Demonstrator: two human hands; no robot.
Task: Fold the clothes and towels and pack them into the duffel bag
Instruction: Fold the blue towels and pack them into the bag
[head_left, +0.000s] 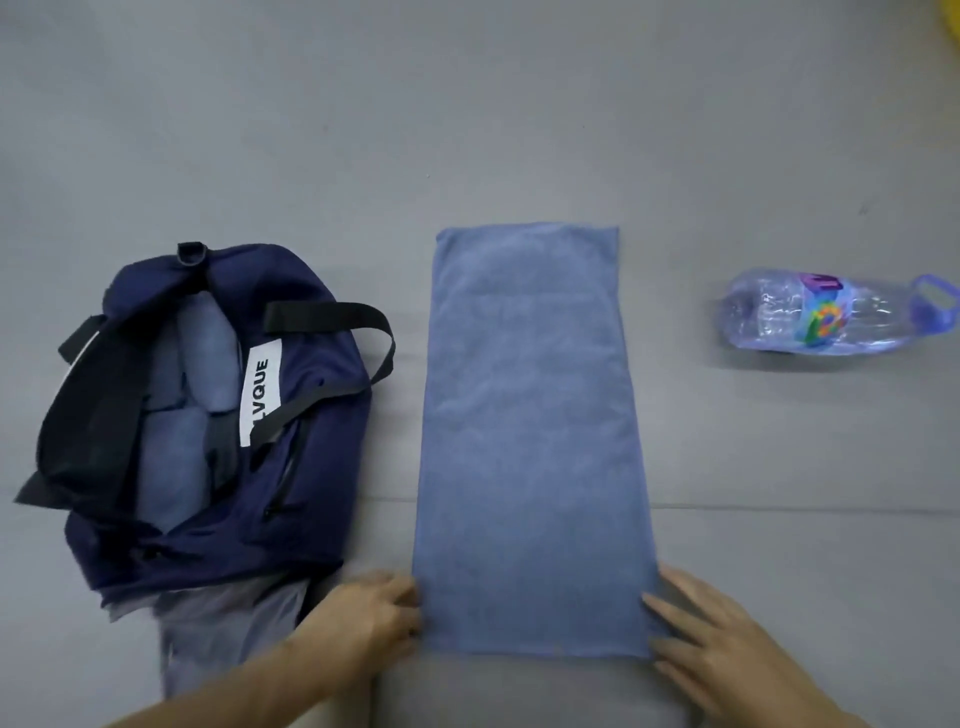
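A blue towel (530, 441) lies flat on the grey surface as a long strip running away from me. My left hand (371, 618) touches its near left corner, fingers tucked at the edge. My right hand (711, 631) rests at the near right corner with fingers straight along the edge. To the left sits the navy duffel bag (311, 467), unzipped, with several rolled blue towels (176, 457) showing inside and black straps draped over it.
A clear plastic water bottle (826, 317) with a purple handle lies on its side at the right. A grey cloth (228, 629) pokes out from under the bag's near end. A yellow object (953, 21) shows at the top right corner.
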